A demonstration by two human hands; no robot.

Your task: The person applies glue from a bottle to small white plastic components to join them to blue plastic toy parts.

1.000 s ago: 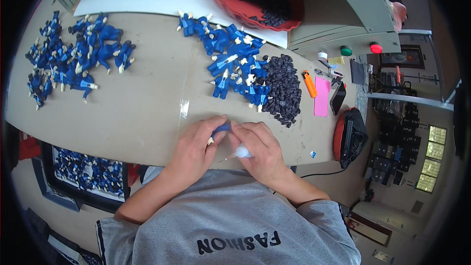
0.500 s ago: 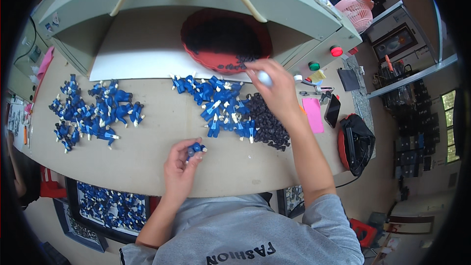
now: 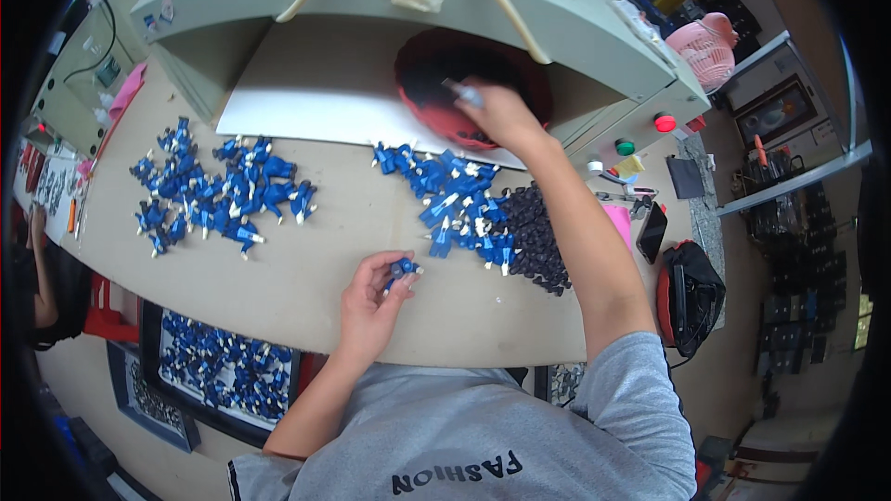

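Observation:
My left hand point(image 3: 369, 308) is closed around a small blue figure point(image 3: 401, 269), pinched between thumb and fingers above the table near my body. My right hand point(image 3: 509, 121) reaches over a red basin point(image 3: 418, 116) filled with small black pieces. In its fingers is a slim white bottle point(image 3: 469, 94), its thin tip pointing left over the basin; whether the tip touches the pieces is unclear. Blue figures with cream-coloured parts lie in a middle pile point(image 3: 445, 199), beside a heap of dark pieces point(image 3: 535, 241) that my right forearm partly covers.
Another pile of blue figures point(image 3: 223, 190) lies to the left. The basin stands inside a grey-green cabinet point(image 3: 594, 46) with red and green buttons. A phone point(image 3: 652, 232) and black pouch point(image 3: 691, 297) are at right. Below the table edge is a tray point(image 3: 153, 353) of blue figures.
My right hand has moved from the basin's near rim farther in over it. The white bottle, earlier tucked in the palm, now points outward. My left hand still holds the blue figure; the whole view has shifted.

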